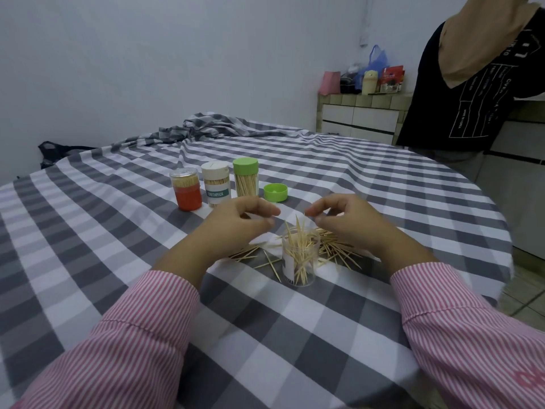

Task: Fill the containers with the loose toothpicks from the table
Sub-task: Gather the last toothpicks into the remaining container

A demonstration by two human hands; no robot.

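striped sleeves (153,317) nearest | left hand (236,222) and right hand (348,222) apart, above the open jar (300,261), fingers curled, cannot tell if they pinch anything | jar stands up between them, sticks poke up | loose toothpicks (336,249) lie flat on counter (118,231), mostly under right hand, so it is nearer | three closed jars (215,184) behind

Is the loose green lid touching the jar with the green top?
Apart. In the head view, a strip of checked tablecloth shows between the loose green lid and the jar with the green top, which stands to the left of it.
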